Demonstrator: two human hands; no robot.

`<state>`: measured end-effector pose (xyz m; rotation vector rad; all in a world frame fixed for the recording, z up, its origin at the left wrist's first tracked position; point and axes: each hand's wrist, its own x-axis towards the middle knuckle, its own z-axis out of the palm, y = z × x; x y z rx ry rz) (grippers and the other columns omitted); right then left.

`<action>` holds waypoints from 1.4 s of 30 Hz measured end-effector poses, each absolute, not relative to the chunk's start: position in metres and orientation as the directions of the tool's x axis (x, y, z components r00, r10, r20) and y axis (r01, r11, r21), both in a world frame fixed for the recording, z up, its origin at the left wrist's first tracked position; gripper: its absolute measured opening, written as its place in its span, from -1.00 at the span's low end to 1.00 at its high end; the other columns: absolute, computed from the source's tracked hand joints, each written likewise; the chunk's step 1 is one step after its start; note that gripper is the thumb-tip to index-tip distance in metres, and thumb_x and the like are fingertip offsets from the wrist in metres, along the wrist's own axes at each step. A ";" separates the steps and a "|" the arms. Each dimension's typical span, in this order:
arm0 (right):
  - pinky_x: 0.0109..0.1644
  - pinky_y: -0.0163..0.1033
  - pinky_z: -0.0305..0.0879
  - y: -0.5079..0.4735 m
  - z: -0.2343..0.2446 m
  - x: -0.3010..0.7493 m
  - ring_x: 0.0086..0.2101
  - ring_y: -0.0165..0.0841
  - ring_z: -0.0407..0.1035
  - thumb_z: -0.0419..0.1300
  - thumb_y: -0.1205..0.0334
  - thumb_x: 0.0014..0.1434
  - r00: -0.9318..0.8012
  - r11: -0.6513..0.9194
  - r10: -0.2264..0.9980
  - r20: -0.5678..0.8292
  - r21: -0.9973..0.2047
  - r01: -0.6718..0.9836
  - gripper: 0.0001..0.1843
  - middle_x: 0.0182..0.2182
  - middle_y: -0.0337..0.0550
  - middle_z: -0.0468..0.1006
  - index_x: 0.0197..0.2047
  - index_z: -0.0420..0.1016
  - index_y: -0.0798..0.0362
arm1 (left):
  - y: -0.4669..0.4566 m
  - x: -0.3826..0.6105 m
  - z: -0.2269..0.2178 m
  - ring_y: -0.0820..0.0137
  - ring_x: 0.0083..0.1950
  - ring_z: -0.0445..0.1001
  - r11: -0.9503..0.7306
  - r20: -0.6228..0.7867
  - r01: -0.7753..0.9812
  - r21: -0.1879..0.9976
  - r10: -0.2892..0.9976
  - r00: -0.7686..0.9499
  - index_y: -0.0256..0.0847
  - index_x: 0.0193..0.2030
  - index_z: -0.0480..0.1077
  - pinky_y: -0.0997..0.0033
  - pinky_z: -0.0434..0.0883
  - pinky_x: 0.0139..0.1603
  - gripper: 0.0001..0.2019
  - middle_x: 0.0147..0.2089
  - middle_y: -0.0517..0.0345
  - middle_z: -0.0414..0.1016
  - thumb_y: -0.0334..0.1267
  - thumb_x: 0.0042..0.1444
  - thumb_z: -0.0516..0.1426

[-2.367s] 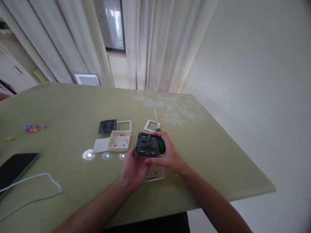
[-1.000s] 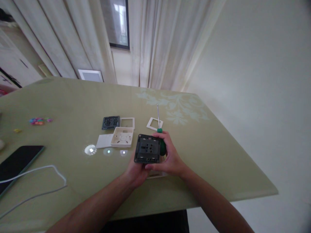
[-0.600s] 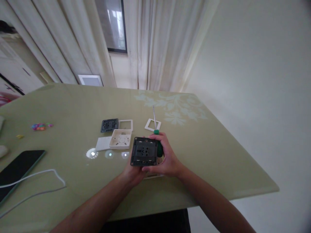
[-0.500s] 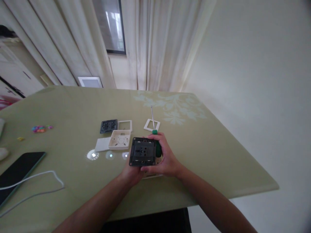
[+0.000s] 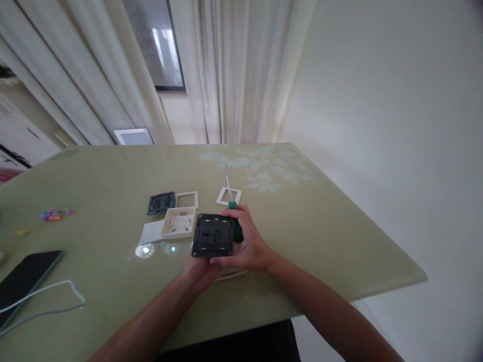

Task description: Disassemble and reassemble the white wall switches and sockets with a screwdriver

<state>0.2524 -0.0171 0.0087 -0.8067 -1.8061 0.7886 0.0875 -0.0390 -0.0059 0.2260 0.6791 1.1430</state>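
A square black wall socket (image 5: 213,235) faces up between my two hands, its slots showing. My left hand (image 5: 198,274) grips it from below on the near left side, the fingers hidden under it. On the right edge, my right hand (image 5: 251,244) steadies the socket with thumb and fingertips. That same hand also holds a screwdriver (image 5: 233,205) with a green handle against its palm, the metal shaft pointing away across the table. Beneath my hands a white part (image 5: 232,274) rests on the table, mostly covered.
To the left lie a white back box (image 5: 178,222), a white plate (image 5: 151,233), a dark switch module (image 5: 161,202) and a white frame (image 5: 187,200). Another white frame (image 5: 229,196) lies beyond my hands. A phone (image 5: 30,276), a white cable (image 5: 71,286) and colourful bits (image 5: 55,215) are further left.
The view has turned slightly, so everything on the table sits a little further left. Both hands keep the same hold on the socket and screwdriver.
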 end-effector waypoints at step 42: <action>0.22 0.00 0.48 0.058 -0.007 0.300 0.04 -0.15 0.56 0.66 -0.04 -0.16 0.468 0.307 0.867 0.170 -0.922 -0.234 -0.09 0.10 0.04 0.66 0.17 0.40 0.02 | 0.182 0.124 -0.027 0.27 -0.11 0.66 -0.093 0.011 0.304 0.948 0.966 0.260 -0.26 -0.01 0.54 0.09 0.62 0.03 -0.59 -0.10 0.06 0.65 0.11 0.50 0.15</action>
